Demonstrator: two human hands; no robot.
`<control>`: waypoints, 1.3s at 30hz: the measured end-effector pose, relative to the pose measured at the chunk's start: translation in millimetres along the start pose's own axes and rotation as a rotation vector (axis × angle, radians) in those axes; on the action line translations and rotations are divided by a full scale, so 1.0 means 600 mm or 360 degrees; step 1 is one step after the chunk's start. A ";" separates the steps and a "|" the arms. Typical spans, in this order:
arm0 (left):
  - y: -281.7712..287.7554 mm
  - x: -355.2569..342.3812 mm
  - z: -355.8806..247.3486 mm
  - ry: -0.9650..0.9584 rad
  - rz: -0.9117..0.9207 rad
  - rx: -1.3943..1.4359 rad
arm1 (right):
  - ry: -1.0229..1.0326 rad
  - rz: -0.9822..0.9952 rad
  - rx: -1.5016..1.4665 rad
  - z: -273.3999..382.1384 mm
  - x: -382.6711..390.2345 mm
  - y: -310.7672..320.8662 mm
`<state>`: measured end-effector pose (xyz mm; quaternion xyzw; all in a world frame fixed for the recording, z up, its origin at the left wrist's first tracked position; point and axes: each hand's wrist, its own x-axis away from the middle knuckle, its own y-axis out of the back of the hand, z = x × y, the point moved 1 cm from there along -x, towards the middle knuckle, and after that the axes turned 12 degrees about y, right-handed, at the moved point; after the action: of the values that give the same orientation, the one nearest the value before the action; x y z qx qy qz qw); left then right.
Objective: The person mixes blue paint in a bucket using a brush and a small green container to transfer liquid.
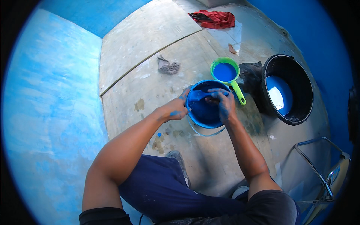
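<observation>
A paint bucket [202,122] smeared with blue stands on the floor in front of me, its wire handle hanging down on the near side. My left hand [176,108], marked with blue paint, is closed on the bucket's left rim. Inside the bucket's mouth, my right hand [223,103] grips a flat blue-coated tool [197,96]; paint hides whether it is a brush or a scraper. Dark blue paint coats the bucket's inside. Just beyond the rim to the right sits a green long-handled dipper [237,92] holding blue paint.
A large black tub [305,101] with blue liquid stands at right, beside a crumpled black bag [250,77]. A grey rag [168,66] and red cloth [215,19] lie farther off. A metal-framed chair [318,172] is at lower right; a blue-painted wall [52,93] rises at left.
</observation>
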<state>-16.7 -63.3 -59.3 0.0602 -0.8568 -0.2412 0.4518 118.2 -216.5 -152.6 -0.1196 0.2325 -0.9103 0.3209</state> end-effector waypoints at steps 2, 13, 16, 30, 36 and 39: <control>-0.001 -0.003 0.002 -0.0061 -0.0044 -0.0009 | 0.0021 -0.0007 -0.0023 -0.004 0.001 0.000; -0.006 -0.002 0.013 0.0052 -0.0021 0.0232 | 0.0240 0.0415 0.1107 0.062 -0.013 -0.048; -0.008 -0.002 0.016 0.0022 -0.0042 0.0202 | 0.0315 0.0241 0.1426 0.058 -0.011 -0.044; -0.008 0.007 0.005 0.0084 -0.0110 0.0099 | -0.0270 -0.0545 0.0207 -0.055 -0.008 -0.054; -0.013 -0.006 0.010 0.0076 -0.0119 0.0008 | -0.0352 -0.0592 -0.0024 -0.038 -0.006 -0.049; -0.008 -0.002 -0.012 0.0098 -0.0066 -0.0083 | -0.0346 -0.0573 -0.0075 -0.038 -0.009 -0.038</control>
<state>-10.9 -69.8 -59.2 0.0734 -0.8345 -0.2709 0.4742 102.2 -189.6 -161.1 -0.2642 0.1925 -0.9290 0.1735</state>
